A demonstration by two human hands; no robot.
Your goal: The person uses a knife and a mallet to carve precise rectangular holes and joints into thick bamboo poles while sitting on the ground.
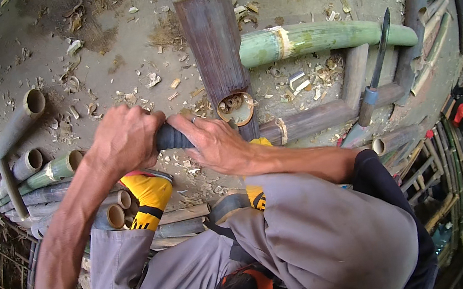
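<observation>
My left hand (129,134) is closed around the left end of a dark grey cylindrical piece (173,137), which looks like a short length of bamboo. From the other side my right hand (218,143) grips the same piece, its thumb and fingers wrapped over the right end. The two hands are close together, just above my feet in yellow socks (148,194). Beyond my right hand lies a thick brown bamboo pole (212,45), its round cut end (235,110) facing me with curled shavings inside.
A green bamboo pole (329,36) lies across the right side. Against it leans a knife (379,56) with a long dark blade. Brown bamboo joints (312,122) run below it. Cut bamboo tubes (28,164) are heaped at left. Pale shavings litter the concrete floor (127,46).
</observation>
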